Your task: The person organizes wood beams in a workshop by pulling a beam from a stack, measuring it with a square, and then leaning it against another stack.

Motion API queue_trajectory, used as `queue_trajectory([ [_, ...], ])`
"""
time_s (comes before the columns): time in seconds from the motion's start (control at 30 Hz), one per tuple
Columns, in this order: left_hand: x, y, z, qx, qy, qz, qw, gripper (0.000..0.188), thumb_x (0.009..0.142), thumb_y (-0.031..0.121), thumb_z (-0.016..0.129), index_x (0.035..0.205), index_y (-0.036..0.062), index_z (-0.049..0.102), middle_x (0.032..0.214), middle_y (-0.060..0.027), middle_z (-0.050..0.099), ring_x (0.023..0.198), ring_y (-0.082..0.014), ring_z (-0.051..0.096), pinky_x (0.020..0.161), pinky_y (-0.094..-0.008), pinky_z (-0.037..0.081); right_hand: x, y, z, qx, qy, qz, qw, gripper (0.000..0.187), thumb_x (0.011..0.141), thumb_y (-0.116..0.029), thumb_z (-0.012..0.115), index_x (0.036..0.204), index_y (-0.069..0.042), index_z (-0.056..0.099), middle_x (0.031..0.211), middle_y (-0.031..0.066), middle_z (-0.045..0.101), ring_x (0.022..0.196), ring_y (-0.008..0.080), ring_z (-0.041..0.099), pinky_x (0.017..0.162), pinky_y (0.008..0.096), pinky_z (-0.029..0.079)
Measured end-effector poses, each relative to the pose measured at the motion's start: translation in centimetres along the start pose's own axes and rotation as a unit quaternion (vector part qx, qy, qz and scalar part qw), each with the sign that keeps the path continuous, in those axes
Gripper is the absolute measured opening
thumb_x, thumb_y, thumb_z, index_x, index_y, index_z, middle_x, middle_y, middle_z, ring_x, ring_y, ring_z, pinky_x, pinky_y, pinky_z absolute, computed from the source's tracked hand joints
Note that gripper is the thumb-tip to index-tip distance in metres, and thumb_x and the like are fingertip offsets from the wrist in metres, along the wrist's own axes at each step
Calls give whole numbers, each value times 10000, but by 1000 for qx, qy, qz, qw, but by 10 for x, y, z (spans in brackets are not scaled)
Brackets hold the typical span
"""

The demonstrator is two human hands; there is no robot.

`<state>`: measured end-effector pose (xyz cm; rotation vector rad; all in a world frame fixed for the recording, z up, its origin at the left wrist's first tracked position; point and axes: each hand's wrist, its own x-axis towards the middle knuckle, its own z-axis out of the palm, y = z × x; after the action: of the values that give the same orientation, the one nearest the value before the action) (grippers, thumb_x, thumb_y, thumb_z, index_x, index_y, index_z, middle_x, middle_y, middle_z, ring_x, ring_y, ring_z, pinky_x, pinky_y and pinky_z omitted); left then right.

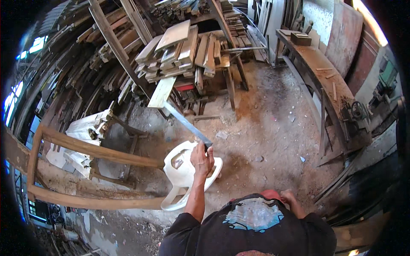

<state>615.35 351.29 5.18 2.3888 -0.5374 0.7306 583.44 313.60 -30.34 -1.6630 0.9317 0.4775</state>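
In my left hand [200, 160] is a long, straight metal blade [188, 125] with a dark end piece [208, 146]; it looks like a try square or a saw, I cannot tell which. My fingers are closed near the dark end. The far tip reaches to the edge of a pale plank [162, 93] that juts out below a stack of boards [181, 49]. Low at my right side, my right hand [288, 197] is curled beside red cloth [271, 194]; what it holds, if anything, is hidden.
Under my left arm stands a white plastic chair [181, 168]. A wooden frame [98, 150] extends to the left, near pale cut timber [87, 128]. Heaped lumber [64, 81] fills the far left. Along the right runs a long workbench [318, 64] with a green machine [388, 73] beyond it.
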Motion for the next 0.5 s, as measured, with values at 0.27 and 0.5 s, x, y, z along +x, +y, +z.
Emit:
queue_trajectory([
  [0.27, 50, 52, 61, -39, -54, 60, 996, 332, 813, 207, 697, 1097, 68, 595, 898, -100, 592, 872, -321, 544, 756, -446, 392, 23, -8, -96, 496, -220, 101, 834, 253, 835, -374, 406, 693, -178, 480, 547, 31, 421, 411, 184, 420, 344, 313, 288],
  [0.5, 92, 52, 90, -23, -15, 5, 1000, 411, 765, 72, 693, 1162, 72, 587, 901, -131, 583, 876, -337, 537, 738, -458, 394, 30, -43, -107, 280, -28, 6, 960, 180, 849, -174, 536, 680, -150, 478, 585, 50, 495, 469, 180, 506, 355, 379, 356],
])
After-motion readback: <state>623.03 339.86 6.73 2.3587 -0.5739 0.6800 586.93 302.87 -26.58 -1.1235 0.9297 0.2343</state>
